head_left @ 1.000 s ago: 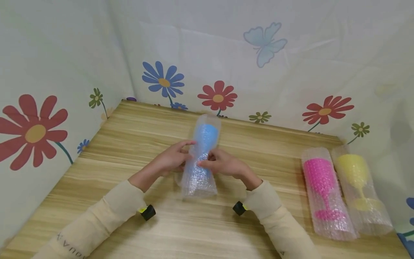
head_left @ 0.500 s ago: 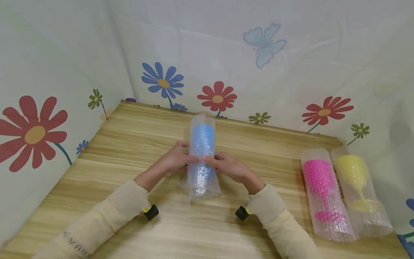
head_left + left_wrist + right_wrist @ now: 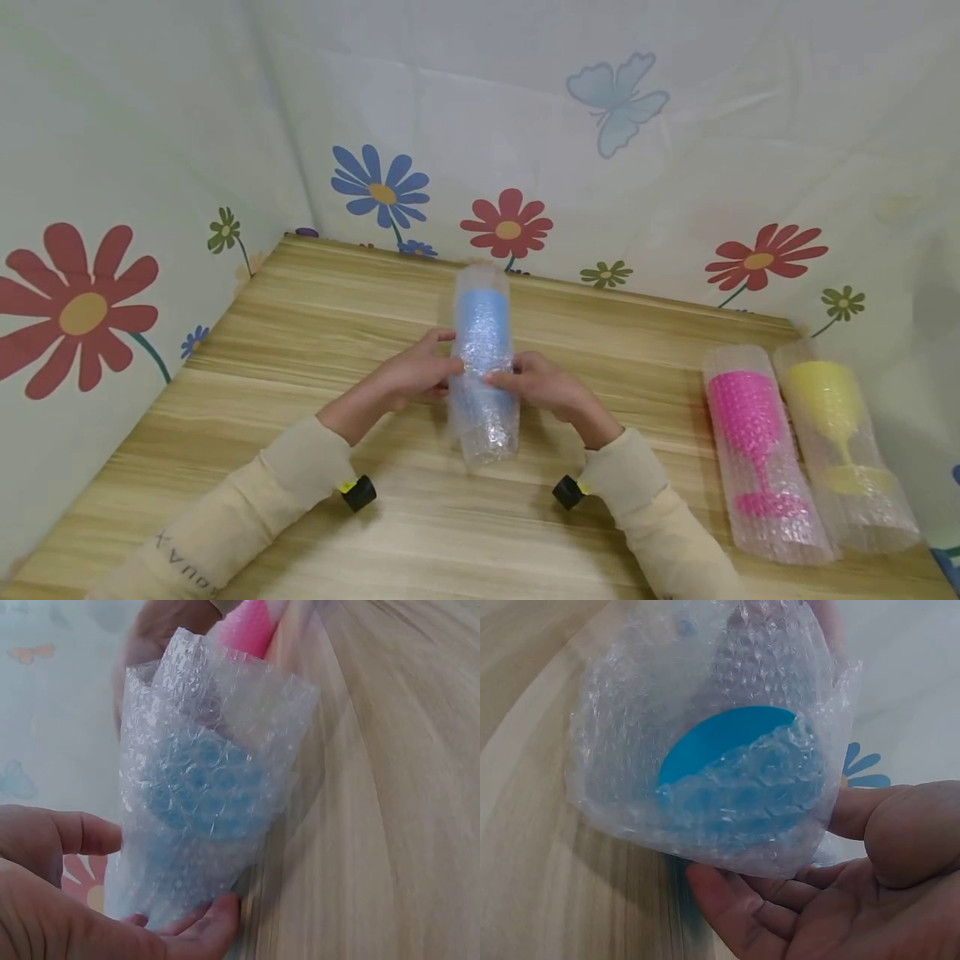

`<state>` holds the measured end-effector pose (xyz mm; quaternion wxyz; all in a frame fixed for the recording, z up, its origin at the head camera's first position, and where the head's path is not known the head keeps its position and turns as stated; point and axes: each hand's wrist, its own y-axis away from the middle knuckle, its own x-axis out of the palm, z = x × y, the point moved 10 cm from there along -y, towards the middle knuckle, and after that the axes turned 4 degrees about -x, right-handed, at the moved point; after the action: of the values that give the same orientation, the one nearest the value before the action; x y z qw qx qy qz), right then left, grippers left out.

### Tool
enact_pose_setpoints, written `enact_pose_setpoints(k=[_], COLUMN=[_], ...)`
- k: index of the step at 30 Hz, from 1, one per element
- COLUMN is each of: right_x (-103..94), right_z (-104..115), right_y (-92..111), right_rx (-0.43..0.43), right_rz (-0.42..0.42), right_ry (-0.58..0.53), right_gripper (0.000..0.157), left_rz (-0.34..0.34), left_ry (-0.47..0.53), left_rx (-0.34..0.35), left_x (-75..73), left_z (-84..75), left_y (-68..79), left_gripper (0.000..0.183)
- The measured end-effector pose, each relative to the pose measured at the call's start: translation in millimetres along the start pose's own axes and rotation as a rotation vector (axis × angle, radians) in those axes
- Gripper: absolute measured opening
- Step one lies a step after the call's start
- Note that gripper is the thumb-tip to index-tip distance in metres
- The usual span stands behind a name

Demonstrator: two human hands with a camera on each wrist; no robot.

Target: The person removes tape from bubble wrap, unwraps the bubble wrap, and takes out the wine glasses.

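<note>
A blue goblet rolled in bubble wrap lies over the middle of the wooden table, its cup end pointing away from me. My left hand grips the roll from the left, thumb on top and fingers curled beneath. From the other side my right hand holds it, its thumb pressed across the wrap. In the left wrist view the round blue base shows through the bubbles. The right wrist view looks into the open end of the wrap, where part of the blue base is bare.
Two more bubble-wrapped goblets, one pink and one yellow, lie side by side near the table's right edge. A flower-printed white cloth stands along the back and sides of the wooden table.
The roll has turned between my hands, from leaning rightward to nearly straight. The loose flap of wrap at its near end now lies closed around it. The pink and yellow goblets stay put.
</note>
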<state>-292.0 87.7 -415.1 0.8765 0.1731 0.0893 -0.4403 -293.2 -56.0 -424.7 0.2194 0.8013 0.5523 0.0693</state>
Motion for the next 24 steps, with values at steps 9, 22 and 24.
enact_pose_setpoints(k=[9,22,24], right_x=[-26.6,-3.8,-7.1], right_z=[37.8,59.2,53.8], right_y=[13.3,14.5,14.0], right_rx=[-0.101,-0.261,-0.201], right_rz=[-0.343,-0.163,-0.142], right_ry=[0.548,0.732,0.65], right_gripper=[0.064,0.018,0.026], left_rz=[-0.008,-0.049,-0.02], left_ry=[0.115,-0.066,-0.093], left_rx=[0.019,0.058,0.073], left_x=[10.2,23.6,27.1], left_z=[-3.0,-2.3,-4.8], left_y=[-5.1,-12.0,-11.7], left_gripper=[0.082,0.072,0.062])
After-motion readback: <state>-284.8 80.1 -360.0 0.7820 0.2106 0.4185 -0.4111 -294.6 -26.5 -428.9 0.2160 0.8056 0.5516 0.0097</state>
